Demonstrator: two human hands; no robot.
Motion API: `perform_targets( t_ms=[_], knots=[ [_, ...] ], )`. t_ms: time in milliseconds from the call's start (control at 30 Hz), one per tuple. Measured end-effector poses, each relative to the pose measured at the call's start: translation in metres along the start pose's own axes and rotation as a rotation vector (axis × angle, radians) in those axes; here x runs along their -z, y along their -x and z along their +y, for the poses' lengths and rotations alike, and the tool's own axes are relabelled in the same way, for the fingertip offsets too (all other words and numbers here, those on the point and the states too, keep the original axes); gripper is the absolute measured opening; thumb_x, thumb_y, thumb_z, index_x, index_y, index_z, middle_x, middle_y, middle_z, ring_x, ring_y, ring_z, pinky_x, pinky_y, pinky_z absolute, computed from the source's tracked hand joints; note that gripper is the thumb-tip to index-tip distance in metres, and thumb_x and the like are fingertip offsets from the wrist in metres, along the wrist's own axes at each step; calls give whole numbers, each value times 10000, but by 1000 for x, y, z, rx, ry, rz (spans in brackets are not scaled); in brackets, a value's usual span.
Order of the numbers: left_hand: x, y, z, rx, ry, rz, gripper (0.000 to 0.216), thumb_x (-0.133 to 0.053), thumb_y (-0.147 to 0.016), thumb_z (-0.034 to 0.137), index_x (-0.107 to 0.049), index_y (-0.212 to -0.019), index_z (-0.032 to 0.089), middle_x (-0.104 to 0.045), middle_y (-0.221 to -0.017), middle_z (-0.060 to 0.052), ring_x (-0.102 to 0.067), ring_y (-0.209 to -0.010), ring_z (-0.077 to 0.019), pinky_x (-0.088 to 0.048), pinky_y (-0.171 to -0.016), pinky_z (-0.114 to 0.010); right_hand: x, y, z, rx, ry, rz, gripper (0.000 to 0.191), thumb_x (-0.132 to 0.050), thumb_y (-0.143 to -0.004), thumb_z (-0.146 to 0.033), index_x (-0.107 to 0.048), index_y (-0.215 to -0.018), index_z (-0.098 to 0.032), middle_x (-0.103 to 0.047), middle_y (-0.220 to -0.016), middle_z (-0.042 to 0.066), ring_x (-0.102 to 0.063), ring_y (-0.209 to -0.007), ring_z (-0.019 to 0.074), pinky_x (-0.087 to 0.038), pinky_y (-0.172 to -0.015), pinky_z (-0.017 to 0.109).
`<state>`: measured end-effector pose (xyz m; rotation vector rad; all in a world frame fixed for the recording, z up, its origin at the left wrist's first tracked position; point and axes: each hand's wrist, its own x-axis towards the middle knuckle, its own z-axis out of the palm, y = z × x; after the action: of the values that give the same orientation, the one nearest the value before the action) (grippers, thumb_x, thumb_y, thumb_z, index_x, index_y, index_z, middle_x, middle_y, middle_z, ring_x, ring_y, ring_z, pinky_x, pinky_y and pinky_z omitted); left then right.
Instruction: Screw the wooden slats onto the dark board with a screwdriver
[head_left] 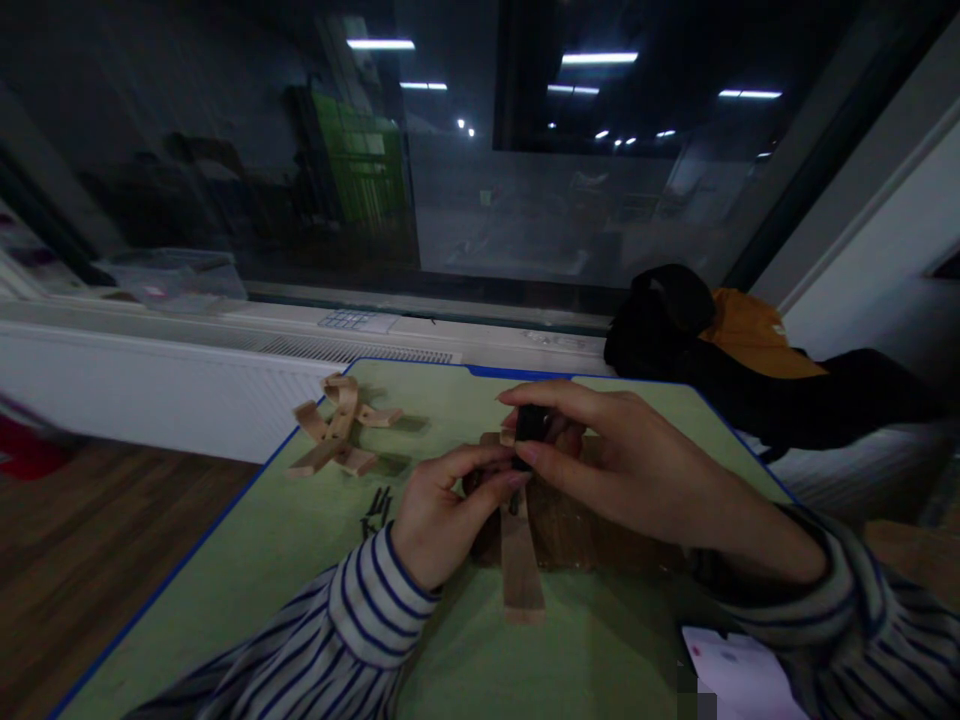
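Note:
My left hand [442, 510] is closed in a pinch beside a small dark object [529, 425], which my right hand [600, 455] grips from above with curled fingers. Both hands hover over a light wooden strip [521, 570] that lies on the green table mat [262, 560]. What the left fingers pinch is hidden in shadow. Several dark screws [375, 510] lie just left of my left hand. Farther left lies a pile of loose wooden pieces [337, 430].
A white radiator [150, 385] runs under the dark window behind the table. A black and orange bag [720, 340] sits at the back right. A white paper [739, 675] lies near the front right edge. A clear plastic box [172, 275] rests on the sill.

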<state>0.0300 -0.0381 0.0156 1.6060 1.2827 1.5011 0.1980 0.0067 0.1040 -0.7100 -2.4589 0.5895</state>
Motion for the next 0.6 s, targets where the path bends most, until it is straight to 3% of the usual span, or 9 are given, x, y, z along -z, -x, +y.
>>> perform_targets(
  t_ms=[133,600],
  knots=[
    [-1,0,0,9,10,3,145,-684,-747,264,-720,-882,228,-727,-783,-1,-630,-681,-129,-490,-644,-230,1,-1,1,30,16,1,359,-529,-870,-243,-488,-1223,-291,-658,-974,-51,-616,-740,61,-480,-671,188],
    [-1,2,1,4,-8,9,134,-682,-742,253,-716,-862,204,-720,-760,-11,-626,-659,-136,-498,-622,-237,3,0,-1,17,30,-7,336,-518,-874,-264,-495,-1209,-254,-671,-908,-18,-628,-716,92,-487,-658,222]
  ],
)
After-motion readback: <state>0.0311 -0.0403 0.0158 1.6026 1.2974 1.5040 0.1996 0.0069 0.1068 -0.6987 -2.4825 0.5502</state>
